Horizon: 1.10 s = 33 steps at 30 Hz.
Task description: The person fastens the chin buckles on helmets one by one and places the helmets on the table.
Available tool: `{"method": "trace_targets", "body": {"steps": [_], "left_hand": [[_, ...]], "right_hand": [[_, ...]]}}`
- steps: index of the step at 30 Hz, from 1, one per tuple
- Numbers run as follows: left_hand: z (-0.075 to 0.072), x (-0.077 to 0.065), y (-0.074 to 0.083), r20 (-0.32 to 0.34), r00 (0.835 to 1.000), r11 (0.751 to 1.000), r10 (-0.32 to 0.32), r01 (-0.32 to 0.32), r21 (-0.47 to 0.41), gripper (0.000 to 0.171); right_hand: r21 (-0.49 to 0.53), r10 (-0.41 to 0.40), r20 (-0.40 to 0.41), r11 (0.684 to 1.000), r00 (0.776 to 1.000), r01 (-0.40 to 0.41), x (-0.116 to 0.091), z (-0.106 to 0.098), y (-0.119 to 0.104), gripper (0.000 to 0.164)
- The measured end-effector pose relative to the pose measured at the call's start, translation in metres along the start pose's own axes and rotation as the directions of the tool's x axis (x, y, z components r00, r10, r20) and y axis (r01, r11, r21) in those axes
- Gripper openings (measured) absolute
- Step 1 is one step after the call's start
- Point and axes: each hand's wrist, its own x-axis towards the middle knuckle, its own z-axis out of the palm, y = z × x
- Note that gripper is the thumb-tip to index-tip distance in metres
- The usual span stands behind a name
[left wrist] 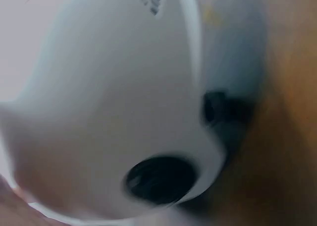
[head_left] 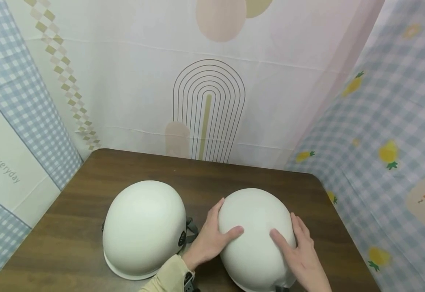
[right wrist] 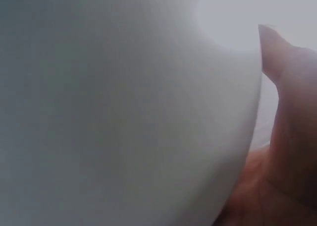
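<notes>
Two white helmets with smooth rounded shells sit side by side. Both of my hands are on the right helmet (head_left: 254,239). My left hand (head_left: 210,239) grips its left side, the thumb lying over the shell. From the right, my right hand (head_left: 301,251) holds the opposite side, thumb on top and fingers down the flank. In the right wrist view the pale shell (right wrist: 129,107) fills most of the picture, with the right thumb (right wrist: 277,57) along its edge. A blurred white shell with a black oval fitting (left wrist: 161,179) shows in the left wrist view.
The left helmet (head_left: 143,227) stands close to my left forearm, its dark strap (head_left: 191,231) towards that wrist. Under both is a brown wooden table (head_left: 66,227). Patterned cloths (head_left: 143,81) hang behind it and at both sides. A watch (head_left: 188,282) is on my left wrist.
</notes>
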Motion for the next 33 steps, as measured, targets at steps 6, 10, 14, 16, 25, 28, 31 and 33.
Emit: {"method": "trace_targets", "body": {"steps": [6,10,14,16,25,28,31,33], "left_hand": [[-0.014,0.001,0.01,0.072,0.995,0.987,0.064,-0.073,0.14,0.097],[-0.018,0.001,0.013,0.136,0.987,0.977,0.086,-0.11,0.183,0.088],[-0.019,0.001,0.014,0.151,0.986,0.973,0.072,-0.103,0.205,0.08],[-0.018,0.001,0.015,0.148,0.987,0.976,0.056,-0.086,0.202,0.081],[-0.011,0.0,0.014,0.117,0.992,0.984,0.046,-0.065,0.165,0.094],[-0.011,0.0,0.013,0.111,0.99,0.984,0.085,-0.101,0.146,0.094],[-0.013,0.001,0.013,0.106,0.986,0.981,0.128,-0.142,0.136,0.094],[-0.014,0.001,0.013,0.103,0.985,0.98,0.139,-0.151,0.126,0.094]], "right_hand": [[-0.004,-0.046,-0.034,0.999,0.998,0.046,0.0,0.003,-0.001,0.089],[0.001,-0.065,-0.064,0.998,0.996,0.065,0.0,0.004,-0.002,0.088],[0.001,-0.055,-0.072,0.998,0.996,0.055,-0.002,0.003,-0.004,0.088],[0.0,-0.048,-0.078,0.999,0.996,0.048,-0.003,0.002,-0.006,0.088],[-0.014,-0.047,-0.125,0.999,0.991,0.046,-0.006,0.0,-0.01,0.087],[-0.015,-0.037,-0.133,0.999,0.99,0.035,-0.007,0.0,-0.01,0.089],[-0.007,-0.049,-0.136,0.999,0.989,0.048,-0.008,-0.001,-0.009,0.087],[0.009,-0.067,-0.141,0.998,0.988,0.069,-0.009,-0.002,-0.009,0.082]]}}
